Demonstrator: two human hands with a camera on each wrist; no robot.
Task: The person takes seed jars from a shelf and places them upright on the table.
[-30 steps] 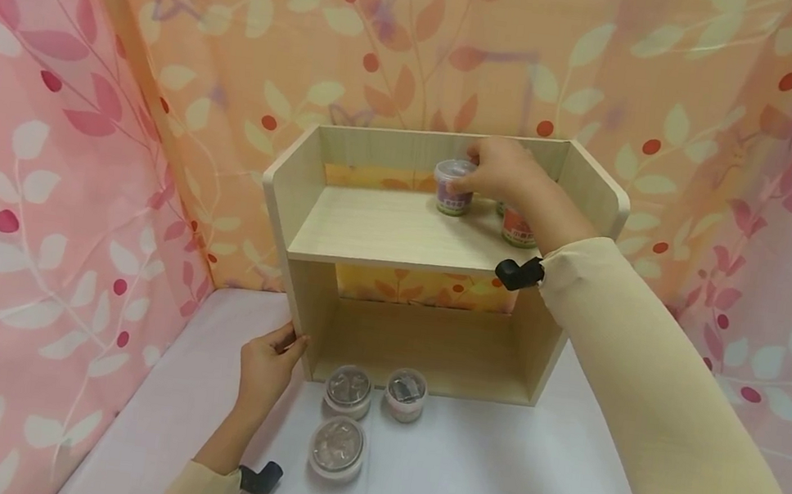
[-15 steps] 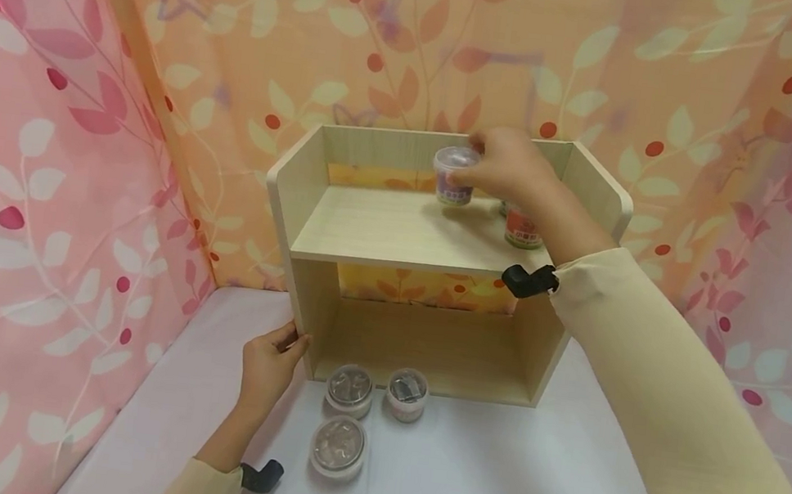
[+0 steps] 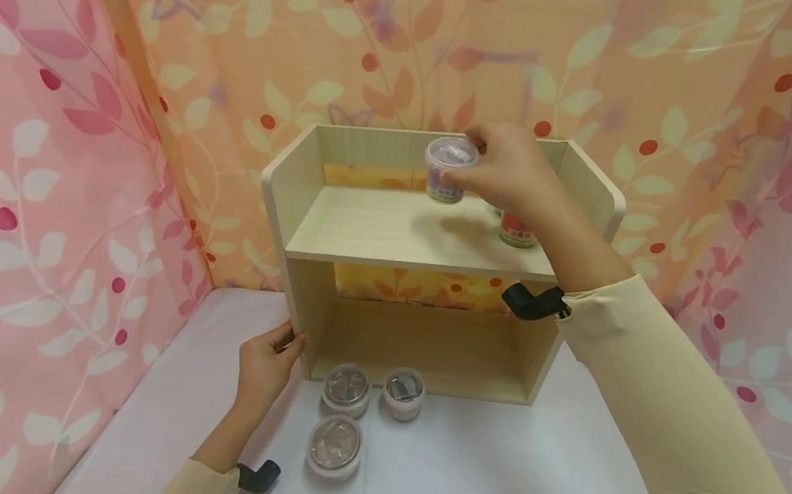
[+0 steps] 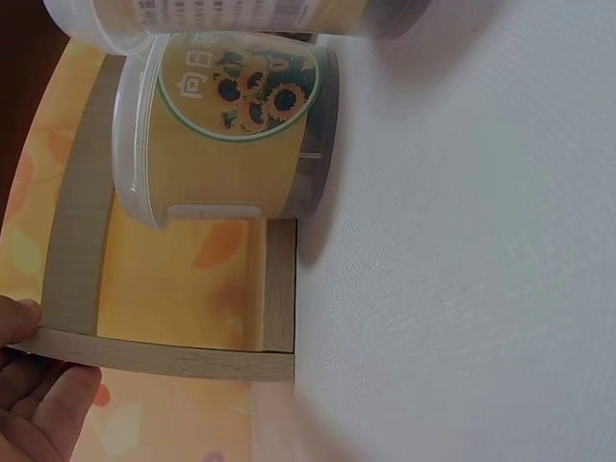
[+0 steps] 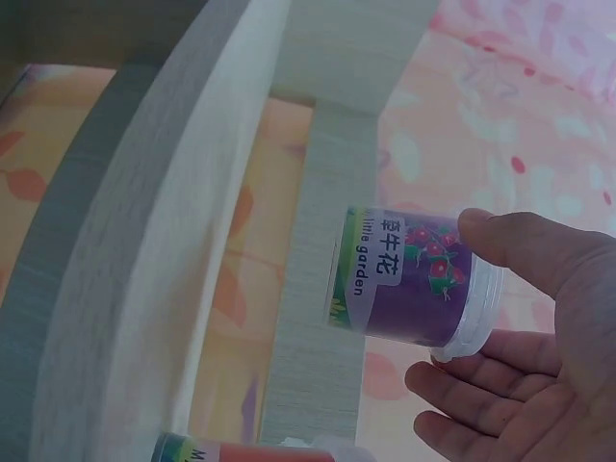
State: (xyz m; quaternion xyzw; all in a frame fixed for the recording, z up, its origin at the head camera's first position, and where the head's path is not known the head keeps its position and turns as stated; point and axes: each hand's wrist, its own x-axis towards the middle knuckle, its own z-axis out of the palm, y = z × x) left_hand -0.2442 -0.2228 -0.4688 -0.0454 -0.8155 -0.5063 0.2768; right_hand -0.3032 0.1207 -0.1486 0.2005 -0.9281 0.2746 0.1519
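Note:
My right hand [image 3: 512, 171] grips a small purple plastic cup [image 3: 442, 183] with a clear lid between thumb and fingers, upright above the upper board of a pale wooden shelf [image 3: 362, 222]. The right wrist view shows the cup's "little garden" label [image 5: 361, 255] with flowers on it. Low on the shelf's left side panel, my left hand [image 3: 266, 367] pinches the front edge; thumb and fingers lie on either side of the panel [image 4: 173, 357]. A red cup [image 3: 517, 230] stands on the upper board, partly behind my right wrist, with another cup mostly hidden beside it.
Three clear-lidded tubs stand on the white table before the shelf: one near the left panel [image 3: 346, 389], one in front of it [image 3: 334, 445], one to the right [image 3: 403, 396]. A sunflower label [image 4: 255, 91] shows on one. Patterned curtains [image 3: 422, 36] surround the table.
The right hand has lifted the purple cup off the upper board and shifted it slightly left. The left hand stays on the shelf panel.

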